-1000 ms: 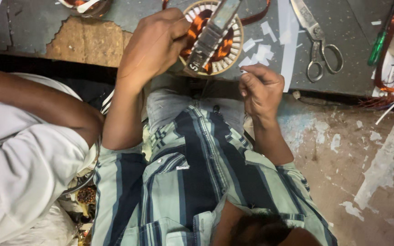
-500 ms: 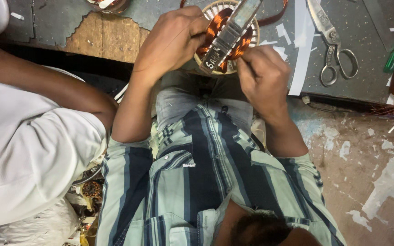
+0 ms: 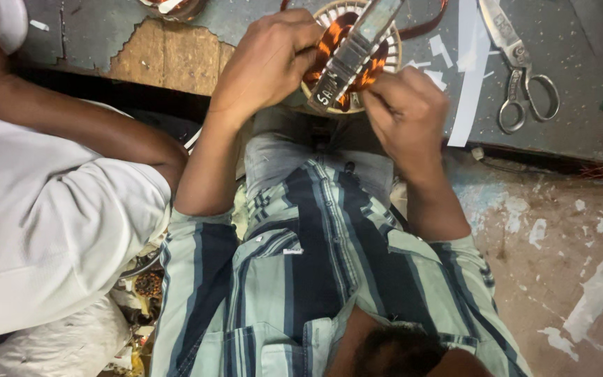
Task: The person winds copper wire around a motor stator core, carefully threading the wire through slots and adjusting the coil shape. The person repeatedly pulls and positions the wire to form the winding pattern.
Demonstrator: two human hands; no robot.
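While the wound stator (image 3: 349, 52) sits at the near edge of the workbench (image 3: 106, 28), the right hand (image 3: 406, 105) has closed in from the right and now pinches at its copper coils. Left hand (image 3: 270, 59) stays curled on the left rim, steadying it; a flat metal bar (image 3: 357, 52) lies across it. Winding work is engaged again. Scissors (image 3: 521, 70) lie far right.

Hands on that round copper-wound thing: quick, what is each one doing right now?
Left hand: closed, fingers curled on the rim of the copper-wound ring.
Right hand: closed, fingertips pinched at the ring's near edge; what they pinch cannot be told.
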